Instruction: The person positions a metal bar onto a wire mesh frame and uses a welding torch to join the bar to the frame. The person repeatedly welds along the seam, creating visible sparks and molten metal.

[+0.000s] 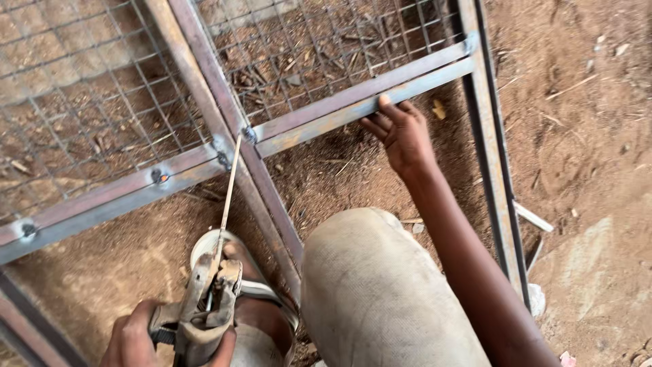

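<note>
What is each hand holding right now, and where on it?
Left hand grips the welding electrode holder by its handle. Right hand holds nothing; its fingers rest on the metal frame bar.

two hands (401, 132), one electrode holder (204, 309)
</note>
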